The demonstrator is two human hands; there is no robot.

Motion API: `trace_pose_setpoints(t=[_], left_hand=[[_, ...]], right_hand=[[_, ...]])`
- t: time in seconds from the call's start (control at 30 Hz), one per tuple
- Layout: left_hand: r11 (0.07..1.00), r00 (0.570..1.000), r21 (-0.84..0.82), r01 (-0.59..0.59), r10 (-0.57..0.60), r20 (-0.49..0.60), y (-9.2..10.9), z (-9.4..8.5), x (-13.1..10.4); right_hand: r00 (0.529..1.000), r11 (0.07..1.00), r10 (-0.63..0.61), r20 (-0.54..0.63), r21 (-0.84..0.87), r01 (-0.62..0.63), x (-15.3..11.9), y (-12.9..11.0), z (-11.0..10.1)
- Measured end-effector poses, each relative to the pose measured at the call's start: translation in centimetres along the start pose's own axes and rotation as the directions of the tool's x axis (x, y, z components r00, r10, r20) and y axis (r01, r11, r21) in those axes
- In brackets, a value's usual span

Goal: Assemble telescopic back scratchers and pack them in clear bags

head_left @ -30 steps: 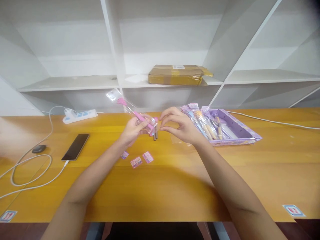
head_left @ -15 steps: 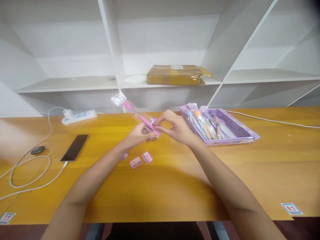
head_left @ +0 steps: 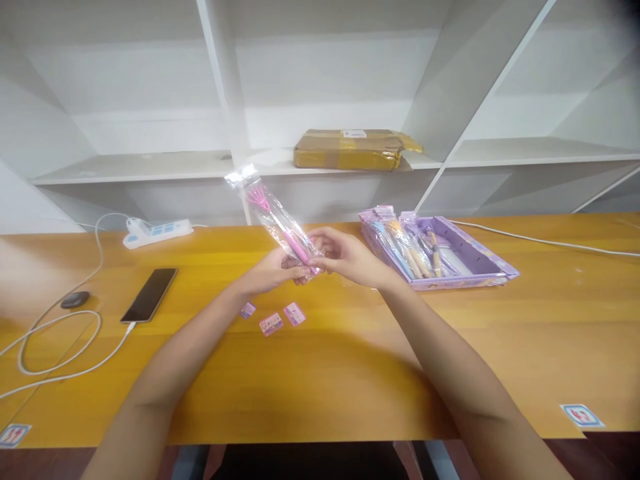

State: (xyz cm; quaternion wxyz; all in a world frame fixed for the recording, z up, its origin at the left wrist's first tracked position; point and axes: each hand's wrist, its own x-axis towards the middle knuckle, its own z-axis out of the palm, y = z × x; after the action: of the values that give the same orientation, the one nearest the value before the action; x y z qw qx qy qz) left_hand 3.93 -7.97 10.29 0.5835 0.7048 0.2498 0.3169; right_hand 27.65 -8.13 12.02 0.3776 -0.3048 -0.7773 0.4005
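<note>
A pink back scratcher (head_left: 296, 245) in a clear plastic sleeve slants over the table, its clawed head up and to the left. My left hand (head_left: 274, 272) is closed on the sleeve's lower end, with the thumb on top. At the same end my right hand (head_left: 349, 259) also pinches the sleeve and handle, its fingers partly behind it. Below the hands, small printed cards (head_left: 271, 324) lie on the table. To the right, a purple display box (head_left: 467, 237) holds several bagged items, some with pale wooden-looking handles (head_left: 417, 260).
On the shelf behind sits a taped cardboard box (head_left: 350, 152). At the left are a phone (head_left: 149, 295) on a white cable (head_left: 103, 365), a small black object (head_left: 75, 300) and a white power strip (head_left: 159, 233). Another cable (head_left: 545, 245) runs along the right.
The sleeved back scratcher has turned more upright, with its clawed head and sleeve now facing me more fully. My right hand has come lower, against the handle end.
</note>
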Motion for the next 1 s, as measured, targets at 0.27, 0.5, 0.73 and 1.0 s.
trace_pose_setpoints(t=[0.27,0.5,0.73,1.0], left_hand=[[0.987,0.989,0.112,0.116,-0.125,0.077,0.5,-0.7,-0.5],[0.927,0.807,0.296,0.23,-0.351,0.474,-0.2,-0.9,-0.6],[0.792,0.985,0.596,0.135,-0.175,0.009,0.8,-5.7,-1.1],[0.895,0.967,0.447,-0.005,0.118,-0.226,1.4,-6.2,-0.6]], right_hand=[[0.998,0.998,0.025,0.059,0.054,-0.028,0.2,0.7,-1.0],[0.987,0.943,0.16,0.015,0.294,-0.157,0.7,0.9,0.8],[0.959,0.94,0.23,0.163,0.219,-0.263,1.5,2.5,4.2],[0.852,0.94,0.202,0.482,0.15,-0.308,1.2,3.5,6.4]])
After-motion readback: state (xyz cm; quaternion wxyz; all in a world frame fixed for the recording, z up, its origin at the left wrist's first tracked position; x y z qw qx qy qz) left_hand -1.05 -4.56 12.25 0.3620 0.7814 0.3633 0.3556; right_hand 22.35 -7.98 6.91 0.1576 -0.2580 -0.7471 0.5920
